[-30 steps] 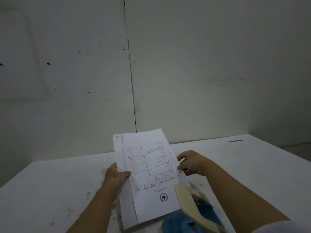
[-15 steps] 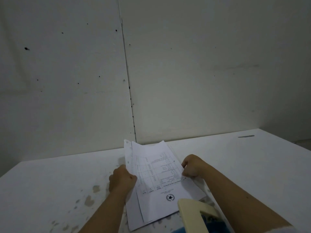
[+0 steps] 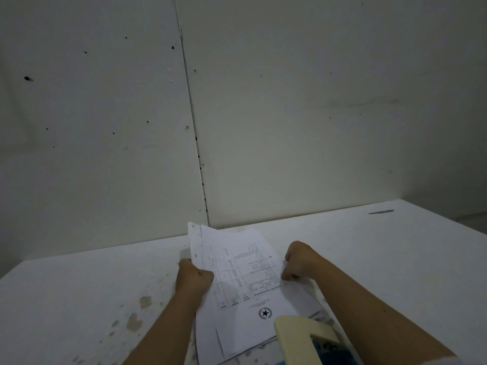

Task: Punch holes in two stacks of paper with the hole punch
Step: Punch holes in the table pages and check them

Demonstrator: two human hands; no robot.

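Note:
A stack of printed white paper [image 3: 245, 280] lies low over the white table [image 3: 79, 299], its sheets fanned a little out of line. My left hand [image 3: 193, 279] grips its left edge with the thumb on top. My right hand [image 3: 299, 262] pinches the right edge. The hole punch [image 3: 305, 338], with a cream lever over a blue base, stands at the bottom of the view, just in front of the paper's near edge. Small holes show along the left margin of the rear sheets.
A pale wall [image 3: 290, 127] rises right behind the table's far edge. Grey stains [image 3: 134, 321] mark the tabletop left of my left arm. A dark slot [image 3: 380, 212] sits at the table's far right.
The stack has come down from a raised, tilted hold to nearly flat on the table, and both hands lowered with it. The view tilted, so the hole punch sits lower in the frame.

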